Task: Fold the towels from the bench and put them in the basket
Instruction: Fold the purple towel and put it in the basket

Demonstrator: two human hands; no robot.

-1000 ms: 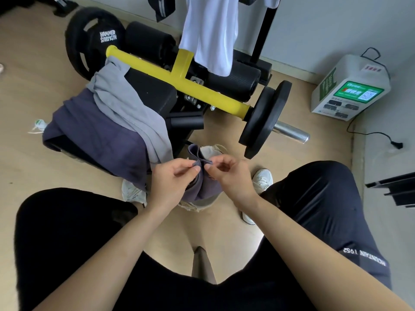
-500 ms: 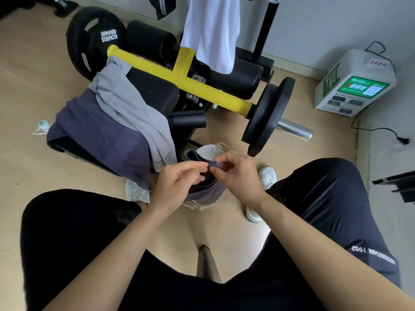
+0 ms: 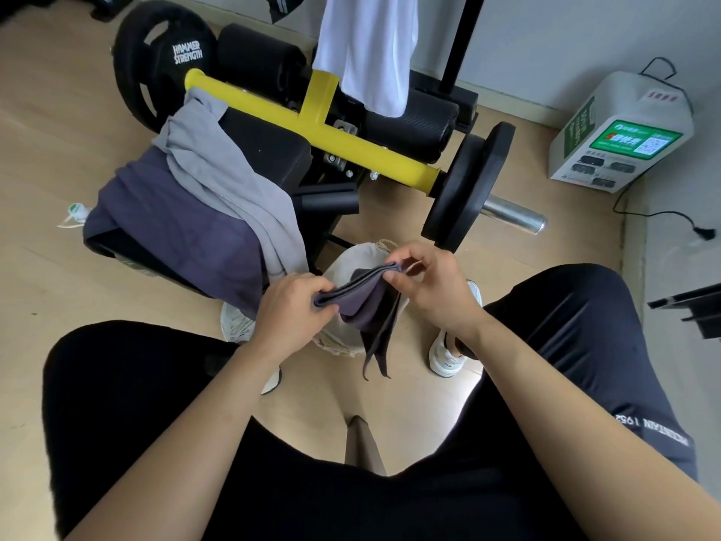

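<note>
A small dark purple towel [image 3: 363, 302] is stretched between my hands, folded over, with its loose ends hanging down. My left hand [image 3: 290, 308] grips its left end and my right hand [image 3: 431, 290] pinches its right corner. Both hands hover just above a pale fabric basket [image 3: 351, 259] standing on the floor between my feet. On the black bench [image 3: 269, 150] lie a light grey towel [image 3: 218, 177] and, under it, a larger dark purple towel [image 3: 167, 224]. A white towel [image 3: 366, 52] hangs from the rack above.
A yellow bar [image 3: 312, 123] with black weight plates [image 3: 464, 189] crosses behind the bench. A white charging box [image 3: 620, 130] with a cable sits at the right wall. My knees in black trousers frame the basket, white shoes beside it. Wooden floor lies to the left.
My hands have drawn apart, spreading the small towel's folded edge between them; earlier they pinched it close together. The towel's ends now hang lower over the basket.
</note>
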